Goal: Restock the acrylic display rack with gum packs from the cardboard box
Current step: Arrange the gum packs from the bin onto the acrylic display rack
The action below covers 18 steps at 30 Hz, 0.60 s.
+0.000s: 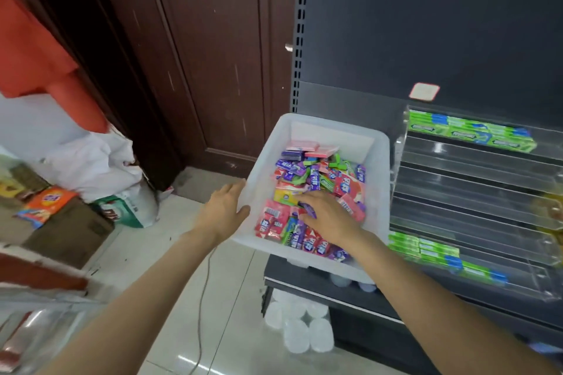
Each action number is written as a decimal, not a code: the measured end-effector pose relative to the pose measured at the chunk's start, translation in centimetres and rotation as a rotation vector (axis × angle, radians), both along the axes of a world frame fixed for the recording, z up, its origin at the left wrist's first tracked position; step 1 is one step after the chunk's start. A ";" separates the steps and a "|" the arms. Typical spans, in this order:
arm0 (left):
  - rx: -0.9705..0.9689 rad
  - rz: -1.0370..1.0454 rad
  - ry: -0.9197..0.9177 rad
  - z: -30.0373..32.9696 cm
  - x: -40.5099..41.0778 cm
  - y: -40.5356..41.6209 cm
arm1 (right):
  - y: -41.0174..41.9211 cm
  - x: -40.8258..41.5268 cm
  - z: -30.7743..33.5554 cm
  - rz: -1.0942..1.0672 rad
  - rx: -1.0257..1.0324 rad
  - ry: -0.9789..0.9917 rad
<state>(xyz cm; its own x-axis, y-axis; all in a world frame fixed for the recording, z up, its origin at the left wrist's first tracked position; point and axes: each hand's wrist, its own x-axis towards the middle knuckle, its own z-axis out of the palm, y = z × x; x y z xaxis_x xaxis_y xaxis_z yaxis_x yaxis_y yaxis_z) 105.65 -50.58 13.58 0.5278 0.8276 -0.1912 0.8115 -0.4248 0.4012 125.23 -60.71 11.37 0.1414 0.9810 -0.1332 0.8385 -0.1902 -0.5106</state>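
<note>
A white plastic bin (379, 161) full of mixed gum packs (316, 179) in pink, purple and green rests on the dark shelf. My left hand (224, 211) grips the bin's left rim, thumb over the edge. My right hand (327, 216) reaches into the bin and pinches a purple gum pack (308, 209) between its fingers. Beside the bin on the right stands the tiered acrylic display rack (475, 189). Green gum packs (469, 134) fill its top tier and more green packs (426, 250) lie in its front tier. The tiers between look bare.
A dark shelf back panel (426, 24) rises behind the rack. A brown wooden door (213, 55) stands to the left. Cardboard boxes (70, 231) and bags (128, 207) sit on the floor at left. Clear bottles (298, 323) stand under the shelf, and a cable (202, 298) runs across the tiles.
</note>
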 end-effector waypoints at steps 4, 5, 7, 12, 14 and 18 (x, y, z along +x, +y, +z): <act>-0.127 -0.018 -0.101 -0.4 -0.2 0.3 | 0.8 -0.7 -1.1 0.051 -0.105 -0.074; -0.151 -0.009 -0.112 -0.5 -0.2 0.3 | 0.9 -0.8 -1.2 0.074 -0.122 -0.125; -0.180 -0.001 -0.132 -0.9 -0.3 0.4 | 1.1 -1.0 -1.2 0.107 -0.145 -0.204; -0.203 -0.001 -0.158 -1.2 -0.4 0.5 | 2.0 -1.3 -1.0 0.146 -0.171 -0.269; -0.203 0.001 -0.157 -1.3 -0.4 0.7 | 2.3 -1.5 -0.9 0.140 -0.152 -0.298; -0.217 0.000 -0.164 -1.5 -0.3 1.1 | 2.2 -0.9 -0.6 0.109 -0.093 -0.319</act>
